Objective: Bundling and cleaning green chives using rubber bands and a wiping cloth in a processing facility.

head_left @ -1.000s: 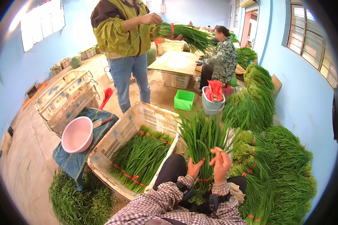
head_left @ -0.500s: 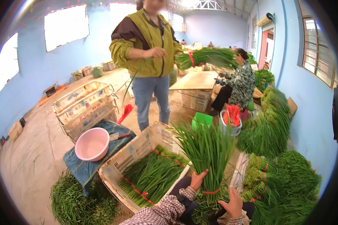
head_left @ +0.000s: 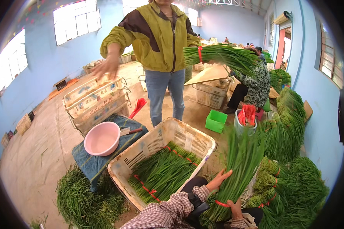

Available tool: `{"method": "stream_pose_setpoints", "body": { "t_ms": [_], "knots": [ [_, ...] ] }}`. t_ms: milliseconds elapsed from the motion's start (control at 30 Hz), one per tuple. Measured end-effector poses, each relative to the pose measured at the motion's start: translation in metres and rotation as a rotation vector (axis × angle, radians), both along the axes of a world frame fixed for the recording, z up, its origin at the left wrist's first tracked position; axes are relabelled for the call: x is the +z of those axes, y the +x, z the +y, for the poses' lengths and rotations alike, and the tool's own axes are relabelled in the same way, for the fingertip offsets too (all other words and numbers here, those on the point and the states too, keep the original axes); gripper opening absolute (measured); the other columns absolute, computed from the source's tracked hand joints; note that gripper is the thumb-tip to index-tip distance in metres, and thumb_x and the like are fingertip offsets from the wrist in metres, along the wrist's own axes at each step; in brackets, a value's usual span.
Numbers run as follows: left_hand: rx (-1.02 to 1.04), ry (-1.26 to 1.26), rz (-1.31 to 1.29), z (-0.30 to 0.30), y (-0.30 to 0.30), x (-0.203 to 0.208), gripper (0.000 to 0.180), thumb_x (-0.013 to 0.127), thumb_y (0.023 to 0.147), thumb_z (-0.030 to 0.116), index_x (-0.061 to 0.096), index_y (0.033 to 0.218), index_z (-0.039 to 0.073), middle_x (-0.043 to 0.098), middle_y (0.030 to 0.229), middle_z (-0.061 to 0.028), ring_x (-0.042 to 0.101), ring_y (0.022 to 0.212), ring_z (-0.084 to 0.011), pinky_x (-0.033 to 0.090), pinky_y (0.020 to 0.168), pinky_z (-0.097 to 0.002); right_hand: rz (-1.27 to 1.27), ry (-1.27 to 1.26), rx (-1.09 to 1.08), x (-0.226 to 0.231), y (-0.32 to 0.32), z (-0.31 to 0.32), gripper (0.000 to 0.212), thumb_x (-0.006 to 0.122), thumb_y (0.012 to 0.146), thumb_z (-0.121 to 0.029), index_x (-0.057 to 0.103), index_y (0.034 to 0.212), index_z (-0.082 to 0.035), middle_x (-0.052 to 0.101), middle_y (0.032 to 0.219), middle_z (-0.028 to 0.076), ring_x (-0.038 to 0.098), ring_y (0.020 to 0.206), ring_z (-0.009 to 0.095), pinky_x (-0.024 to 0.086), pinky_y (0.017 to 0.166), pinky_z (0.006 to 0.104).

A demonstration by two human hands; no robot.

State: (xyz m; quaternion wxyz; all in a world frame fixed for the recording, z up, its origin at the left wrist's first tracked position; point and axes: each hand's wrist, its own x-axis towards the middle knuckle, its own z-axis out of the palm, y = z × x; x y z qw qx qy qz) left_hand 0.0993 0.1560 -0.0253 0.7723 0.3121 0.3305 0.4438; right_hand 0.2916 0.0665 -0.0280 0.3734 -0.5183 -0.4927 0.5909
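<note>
My left hand [head_left: 219, 180] lies against the side of an upright bunch of green chives [head_left: 244, 162], its fingers reaching partly across the stems. My right hand [head_left: 236, 210] grips the bunch low down, close to a red band [head_left: 222, 204] tied around it. The bunch leans to the right at the top, where its leaves are blurred. To the left of my hands stands a worn white plastic crate [head_left: 185, 134]. Chive bundles [head_left: 162, 173] with red ties lie flat inside it.
A person [head_left: 156, 42] in a yellow-green jacket stands beyond the crate, holding another tied chive bunch [head_left: 225, 57]. A pink basin [head_left: 101, 139] rests on blue cloth at left. Loose greens [head_left: 86, 200] lie below it. Right: chive piles [head_left: 300, 187], a green bin [head_left: 216, 120], a bucket of red ties [head_left: 247, 118].
My right hand has gone from apart to gripping the bunch's lower part. The bunch has tilted right. The standing person's free hand has swung out to the left, toward the stacked crates.
</note>
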Motion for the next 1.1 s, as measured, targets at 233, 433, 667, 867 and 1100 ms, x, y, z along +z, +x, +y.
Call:
{"method": "stream_pose_setpoints", "body": {
  "t_ms": [233,433,667,867,1100],
  "knots": [
    [-0.066,-0.053,0.199,-0.013,-0.01,0.01,0.092,0.054,0.093,0.055,0.004,0.154,0.008,0.029,0.152,-0.0225,0.04,0.135,-0.033,0.042,0.105,-0.0469,0.808,-0.331,-0.309,0.002,0.004,-0.02,0.07,0.039,0.096,-0.06,0.048,0.13,0.001,0.064,0.112,0.017,0.066,0.094,0.029,0.058,0.082,0.0416],
    [-0.516,0.061,0.416,-0.049,-0.025,-0.012,0.082,0.054,0.093,0.057,0.029,0.148,0.002,0.051,0.131,-0.0162,0.057,0.111,-0.0268,0.051,0.09,-0.0422,0.986,-0.318,-0.424,-0.005,0.013,-0.028,0.061,0.035,0.098,-0.056,0.051,0.124,-0.004,0.061,0.115,0.013,0.064,0.094,0.028,0.056,0.08,0.0416],
    [-0.237,0.458,0.792,-0.067,-0.003,0.011,0.108,0.061,0.082,0.067,0.017,0.15,-0.005,0.014,0.155,-0.0277,0.018,0.144,-0.04,0.027,0.114,-0.0488,0.71,-0.244,-0.394,0.029,0.007,-0.053,0.057,0.047,0.098,-0.047,0.05,0.128,0.002,0.063,0.116,0.018,0.066,0.094,0.027,0.058,0.08,0.0403],
    [0.225,0.877,1.038,-0.069,-0.006,0.023,0.074,0.077,0.08,0.042,0.049,0.13,-0.006,0.053,0.13,-0.0256,0.049,0.124,-0.0367,0.04,0.103,-0.0448,0.748,-0.135,-0.252,0.049,0.013,-0.05,0.049,0.048,0.099,-0.038,0.054,0.126,0.003,0.063,0.118,0.015,0.067,0.097,0.021,0.055,0.082,0.0326],
    [-0.243,0.196,0.521,-0.078,-0.034,0.047,0.089,0.072,0.087,0.039,0.023,0.15,-0.002,0.048,0.136,-0.0194,0.051,0.12,-0.0238,0.043,0.099,-0.0343,0.504,0.027,-0.239,0.043,0.004,-0.044,0.058,0.065,0.091,-0.038,0.048,0.131,0.001,0.058,0.12,0.01,0.059,0.106,0.018,0.05,0.088,0.0327]
  ]
}}
